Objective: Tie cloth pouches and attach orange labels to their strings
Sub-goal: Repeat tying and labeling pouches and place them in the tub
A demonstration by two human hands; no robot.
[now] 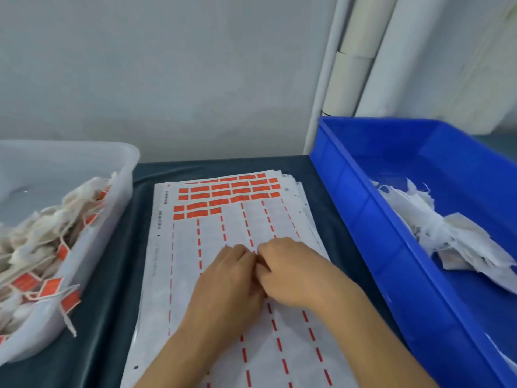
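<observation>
Both hands, left hand (226, 278) and right hand (291, 271), meet knuckles-up over the label sheet (223, 228), fingers curled; what each grip pinches I cannot tell. Sheet runs lengthwise away, between clear bin (123, 175) and blue crate (363, 214).

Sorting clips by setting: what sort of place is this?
Probably a small packing workstation: label sheets stacked in the middle, a clear bin of labelled pouches, and a blue crate of cloth.

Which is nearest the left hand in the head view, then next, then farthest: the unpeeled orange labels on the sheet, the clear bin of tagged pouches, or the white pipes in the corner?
1. Orange labels, straight ahead of the left hand, on the sheet's far end.
2. Clear bin, off to its left.
3. White pipes, far back on the right, against the wall.
</observation>
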